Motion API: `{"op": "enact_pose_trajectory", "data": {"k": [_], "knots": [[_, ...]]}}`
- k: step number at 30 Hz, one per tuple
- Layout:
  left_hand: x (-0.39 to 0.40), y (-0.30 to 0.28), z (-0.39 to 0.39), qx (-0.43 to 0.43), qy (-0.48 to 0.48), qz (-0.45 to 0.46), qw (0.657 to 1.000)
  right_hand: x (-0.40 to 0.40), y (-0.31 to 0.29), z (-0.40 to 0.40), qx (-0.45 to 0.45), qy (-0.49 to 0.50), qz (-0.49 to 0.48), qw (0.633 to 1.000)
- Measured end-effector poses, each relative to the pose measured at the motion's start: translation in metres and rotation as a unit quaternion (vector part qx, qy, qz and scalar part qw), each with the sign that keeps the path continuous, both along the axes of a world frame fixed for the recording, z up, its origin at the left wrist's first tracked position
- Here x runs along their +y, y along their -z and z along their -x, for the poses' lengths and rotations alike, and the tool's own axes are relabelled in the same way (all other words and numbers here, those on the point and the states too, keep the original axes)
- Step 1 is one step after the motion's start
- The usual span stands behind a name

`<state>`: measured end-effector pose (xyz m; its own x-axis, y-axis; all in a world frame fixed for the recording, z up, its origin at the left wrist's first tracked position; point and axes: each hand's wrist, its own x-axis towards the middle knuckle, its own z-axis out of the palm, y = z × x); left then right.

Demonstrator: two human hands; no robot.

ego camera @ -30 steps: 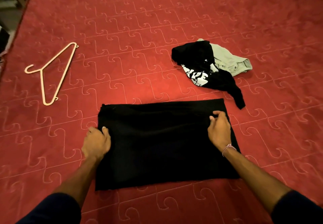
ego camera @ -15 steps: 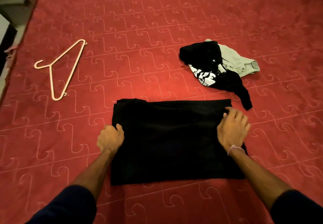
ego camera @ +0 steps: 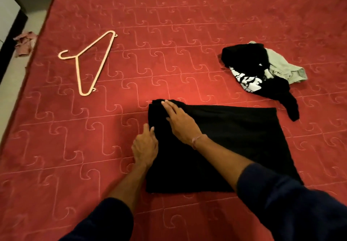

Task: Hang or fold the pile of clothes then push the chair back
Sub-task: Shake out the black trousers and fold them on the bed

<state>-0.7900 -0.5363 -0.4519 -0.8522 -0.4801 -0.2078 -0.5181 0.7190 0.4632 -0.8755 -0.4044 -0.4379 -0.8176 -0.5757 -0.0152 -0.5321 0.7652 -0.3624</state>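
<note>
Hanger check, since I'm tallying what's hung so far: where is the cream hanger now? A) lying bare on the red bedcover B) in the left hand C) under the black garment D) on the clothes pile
A: the hanger lies bare on the red bedcover, left of both hands.

The red bed (ego camera: 187, 24) lies open across its far half. To the left a hanger (ego camera: 88, 62) lies flat, well apart from the folded black garment (ego camera: 234, 137), with bare cover between them. On the right a crumpled pile of clothes (ego camera: 259, 71) sits near the garment's far right corner, leaving only a narrow strip there. Both hands (ego camera: 145, 145) (ego camera: 180, 122) crowd the garment's left edge. The bed's near edge is bare on both sides of the garment.
</note>
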Motion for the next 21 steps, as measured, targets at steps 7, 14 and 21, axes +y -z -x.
{"op": "enact_pose_trajectory", "data": {"k": [7,14,21], "knots": [[-0.034,0.003,-0.010,0.034,-0.024,-0.068,0.997,-0.100,-0.020,0.029,0.046,-0.195,-0.250,0.947],[-0.147,0.006,-0.025,0.057,-0.050,-0.070,0.995,-0.203,-0.028,0.003,0.075,-0.187,-0.214,0.956],[-0.278,0.005,-0.056,0.025,-0.090,-0.034,0.995,-0.342,-0.008,-0.029,0.050,-0.178,-0.136,0.973]]}}
